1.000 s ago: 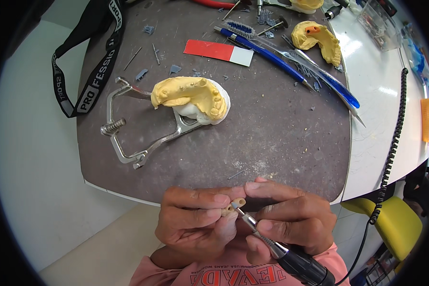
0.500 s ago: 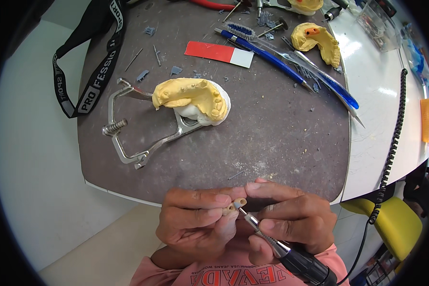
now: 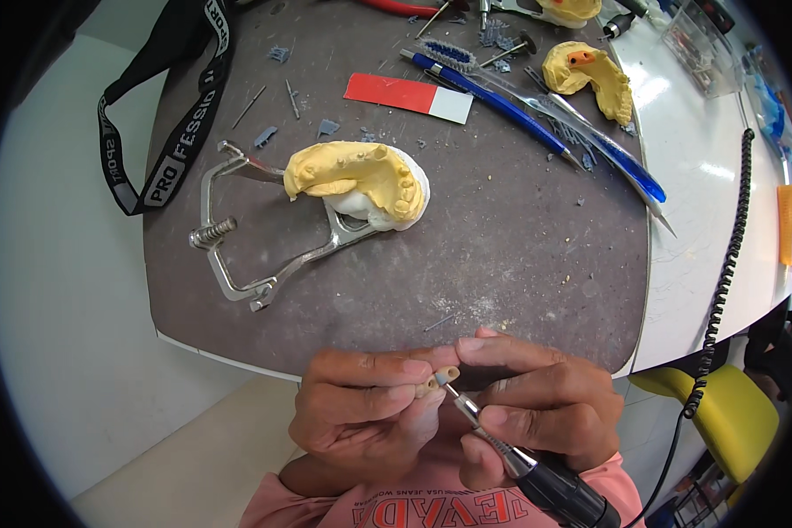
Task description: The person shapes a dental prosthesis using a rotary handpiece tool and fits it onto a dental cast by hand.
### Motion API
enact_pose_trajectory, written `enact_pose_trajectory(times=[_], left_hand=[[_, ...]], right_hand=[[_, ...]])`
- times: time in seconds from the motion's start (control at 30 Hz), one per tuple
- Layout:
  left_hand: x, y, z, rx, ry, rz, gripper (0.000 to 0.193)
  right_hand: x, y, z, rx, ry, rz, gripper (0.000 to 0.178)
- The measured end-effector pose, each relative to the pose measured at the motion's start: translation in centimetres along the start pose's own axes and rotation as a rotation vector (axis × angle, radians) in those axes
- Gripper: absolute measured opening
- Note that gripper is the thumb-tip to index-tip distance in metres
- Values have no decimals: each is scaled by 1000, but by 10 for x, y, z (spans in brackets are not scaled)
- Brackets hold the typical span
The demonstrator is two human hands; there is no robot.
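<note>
Between the fingertips of my left hand (image 3: 361, 409) is a small tooth-coloured dental bridge (image 3: 450, 374) with hollow openings facing up. My right hand (image 3: 546, 396) grips a rotary handpiece (image 3: 537, 480), silver at the front and black at the back. Its small bluish-grey tip touches the bridge, beside an opening. The two hands are close together at the table's near edge, and the right index finger reaches to the far side of the bridge. Beyond them, a yellow plaster dental model (image 3: 356, 167) sits on a metal articulator frame (image 3: 304, 260).
A red and white strip (image 3: 392, 95), a blue pen (image 3: 502, 110) and a clear-and-blue brush (image 3: 590, 141) lie farther back. Another yellow dental model (image 3: 603, 84) stands at the back right. A black strap (image 3: 172, 167) hangs over the left edge. A coiled cord (image 3: 722, 282) runs down the right.
Both hands, the bridge and the handpiece keep nearly the same pose. The whole view has shifted very slightly.
</note>
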State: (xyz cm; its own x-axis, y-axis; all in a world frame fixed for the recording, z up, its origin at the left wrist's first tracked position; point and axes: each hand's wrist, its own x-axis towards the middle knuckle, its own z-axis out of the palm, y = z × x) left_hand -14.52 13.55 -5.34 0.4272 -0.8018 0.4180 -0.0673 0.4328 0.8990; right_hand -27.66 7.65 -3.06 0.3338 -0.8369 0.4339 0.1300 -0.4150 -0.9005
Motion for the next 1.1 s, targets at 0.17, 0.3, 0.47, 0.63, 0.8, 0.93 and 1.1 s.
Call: enact_pose_trajectory(times=[0.17,0.3,0.47,0.63,0.8,0.93,1.1], left_hand=[[-2,1,0,-66,18,-24,24],[-1,-1,2,-75,29,-7,25],[-1,1,0,3,-11,-11,27],[0,2,0,5,-10,-17,26],[0,1,-2,32,-24,-6,26],[1,2,0,26,-12,0,26],[0,0,-1,75,-19,30,27]], right_hand=[[-5,-2,-1,50,42,24,19],[-3,0,1,50,53,-8,20],[-1,3,1,-22,5,-53,22],[-6,-1,7,31,155,-41,21],[-7,3,10,23,168,-72,20],[-7,3,9,-1,128,-99,20],[-6,4,0,-33,10,-97,22]])
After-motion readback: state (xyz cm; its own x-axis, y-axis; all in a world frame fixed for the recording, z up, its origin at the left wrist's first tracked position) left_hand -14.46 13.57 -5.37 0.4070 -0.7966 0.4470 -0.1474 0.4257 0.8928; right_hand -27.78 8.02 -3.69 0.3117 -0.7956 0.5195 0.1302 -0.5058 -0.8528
